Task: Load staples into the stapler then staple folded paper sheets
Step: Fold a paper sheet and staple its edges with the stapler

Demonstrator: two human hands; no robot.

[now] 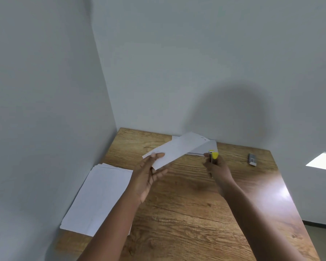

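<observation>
Wood-grain laminate covers the table (196, 213), which stands pushed into the corner of pale grey walls. On its left part, against the wall, lies a stack of plain white paper sheets (94, 200), flat and slightly fanned. Further back, near the rear wall, a few more white sheets (205, 149) lie flat, partly hidden.

Above them, clear of the table, is the folded paper strip (175, 149), long and narrow, tilted up toward the far right. The left hand (149, 172) holds it at the near-left end, thumb on top and fingers beneath, pinching the paper between them. Near its far end are small dark marks, too faint to say whether they are staples.

The right hand (217, 167) has its fingers curled round the stapler (213, 156), a small one with a yellow top, held upright just beside the strip's lower edge and not touching it. Whether its mouth is open cannot be told. At the back right of the table lies a small grey staple box (252, 159), well apart from both hands.

The strip is likely very light and floppy; held at one end, it will sag, so it is best pinched close to the place to be stapled. The stapler looks rigid and compact, best squeezed across top and base with the paper edge seated fully inside.
</observation>
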